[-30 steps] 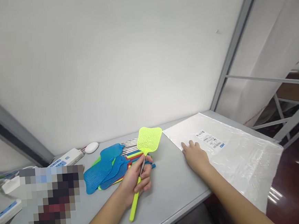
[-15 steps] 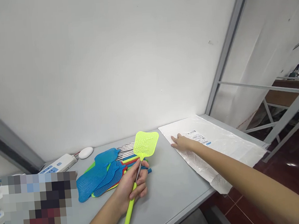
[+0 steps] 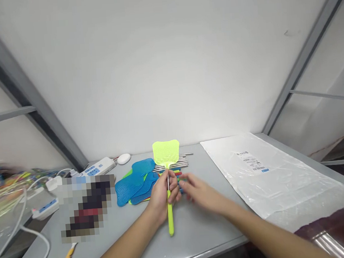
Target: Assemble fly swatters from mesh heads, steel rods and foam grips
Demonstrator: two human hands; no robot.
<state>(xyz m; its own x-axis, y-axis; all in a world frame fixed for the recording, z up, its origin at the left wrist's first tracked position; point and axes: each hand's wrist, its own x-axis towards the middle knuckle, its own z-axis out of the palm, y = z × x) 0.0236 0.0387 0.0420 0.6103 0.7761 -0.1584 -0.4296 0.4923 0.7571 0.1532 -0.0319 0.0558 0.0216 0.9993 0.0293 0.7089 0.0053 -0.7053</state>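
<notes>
My left hand (image 3: 164,193) is closed around the metal shaft of a yellow-green fly swatter (image 3: 166,152), which it holds with the mesh head up and the handle down. Close to its right, my right hand (image 3: 199,190) has its fingers apart and slightly blurred, with nothing visible in it. Behind the hands lies a pile of several fly swatters, the blue heads (image 3: 134,183) on the left and bare metal shafts (image 3: 183,160) on the right. My hands partly hide the pile's coloured handles.
A white plastic mailing bag (image 3: 248,186) with a printed label lies flat on the grey table (image 3: 198,236) at the right. Toward the left are a power strip (image 3: 102,166), a white oval object (image 3: 123,159), cables and a pixelated patch. A white wall stands behind.
My right hand has left the white bag and come left beside the swatter. The left hand keeps its hold, the swatter now more upright. The view has turned left.
</notes>
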